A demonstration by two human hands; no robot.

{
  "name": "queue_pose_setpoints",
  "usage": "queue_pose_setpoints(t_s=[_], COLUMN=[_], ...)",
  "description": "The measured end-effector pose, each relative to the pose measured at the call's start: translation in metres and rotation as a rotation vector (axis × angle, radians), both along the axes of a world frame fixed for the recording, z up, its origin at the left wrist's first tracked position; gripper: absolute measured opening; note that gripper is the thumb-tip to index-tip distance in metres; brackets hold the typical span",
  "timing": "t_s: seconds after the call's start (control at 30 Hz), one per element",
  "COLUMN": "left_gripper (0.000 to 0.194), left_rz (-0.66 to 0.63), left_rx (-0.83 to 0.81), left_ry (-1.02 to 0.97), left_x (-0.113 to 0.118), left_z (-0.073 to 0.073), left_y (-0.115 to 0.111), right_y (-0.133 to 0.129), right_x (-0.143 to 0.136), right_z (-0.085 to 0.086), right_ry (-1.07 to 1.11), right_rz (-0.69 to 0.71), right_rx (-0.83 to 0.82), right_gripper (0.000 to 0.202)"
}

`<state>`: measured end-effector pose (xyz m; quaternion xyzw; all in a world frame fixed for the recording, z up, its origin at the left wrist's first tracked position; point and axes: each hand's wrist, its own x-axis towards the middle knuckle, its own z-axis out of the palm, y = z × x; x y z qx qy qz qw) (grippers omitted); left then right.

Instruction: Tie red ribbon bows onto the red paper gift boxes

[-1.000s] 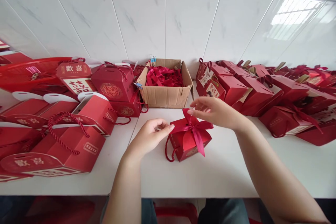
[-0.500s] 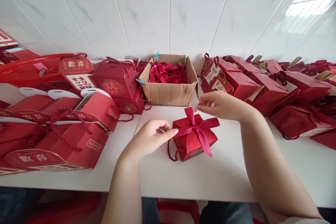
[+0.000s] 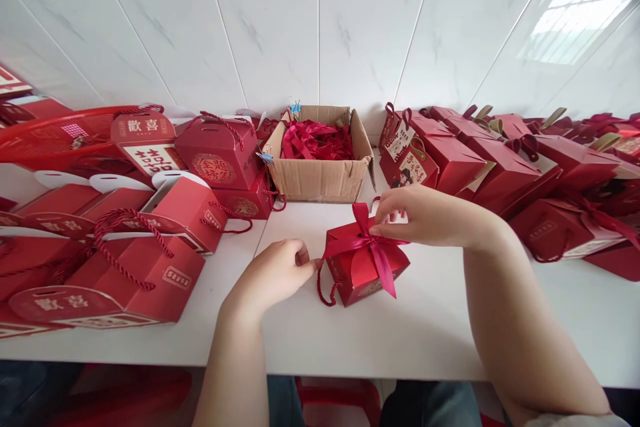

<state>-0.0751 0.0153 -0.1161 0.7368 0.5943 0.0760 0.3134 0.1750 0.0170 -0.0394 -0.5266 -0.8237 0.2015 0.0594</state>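
Note:
A small red gift box [image 3: 353, 287] stands on the white table in front of me, topped by a crimson ribbon bow [image 3: 383, 265] whose tails and loops spread over the lid. My left hand [image 3: 277, 273] is closed in a pinch on the bow's left end, at the box's left edge. From the right, my right hand [image 3: 425, 213] reaches over the box, fingertips pinched on the ribbon close to the knot; its fingers hide part of the bow's right side. A twisted red cord handle [image 3: 327, 297] hangs at the box's lower left.
Behind the gift box stands an open cardboard box [image 3: 317, 180] filled with crimson ribbons. Red boxes with cord handles [image 3: 150, 280] crowd the left, near a red plastic basket [image 3: 50, 137]. More red boxes [image 3: 500, 167] are stacked at right. A tiled wall [image 3: 280, 27] bounds the table.
My right hand has come down and left from behind the box onto the ribbon by the knot. My left hand has shifted slightly left and down, drawing the bow's left end outward.

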Motion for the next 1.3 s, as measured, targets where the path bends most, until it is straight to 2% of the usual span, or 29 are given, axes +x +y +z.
queue_pose_setpoints(t_s=[0.4, 0.63, 0.93, 1.03, 1.17, 1.3], left_gripper=[0.032, 0.035, 0.037, 0.033, 0.02, 0.027], left_rz=[-0.007, 0.013, 0.01, -0.038, -0.166, -0.178], left_rx=[-0.009, -0.005, -0.001, -0.044, -0.131, -0.125], left_ry=[0.019, 0.009, -0.011, 0.011, 0.024, 0.03], left_x=[0.002, 0.001, -0.001, -0.001, 0.003, 0.007], left_z=[0.006, 0.007, 0.006, 0.006, 0.008, 0.009], left_y=[-0.004, -0.004, -0.003, -0.004, -0.008, -0.009], right_y=[-0.01, -0.006, -0.006, -0.003, -0.001, -0.002], right_x=[-0.024, -0.024, -0.026, -0.025, -0.017, -0.006], right_z=[-0.005, -0.012, -0.014, -0.014, -0.012, -0.007], right_ry=[-0.096, -0.162, -0.197, -0.18, -0.155, -0.17], right_rz=[-0.033, -0.033, -0.049, -0.035, -0.033, -0.071], right_rx=[0.041, 0.043, 0.047, 0.023, 0.005, -0.032], right_gripper=[0.024, 0.024, 0.027, 0.032, 0.032, 0.036])
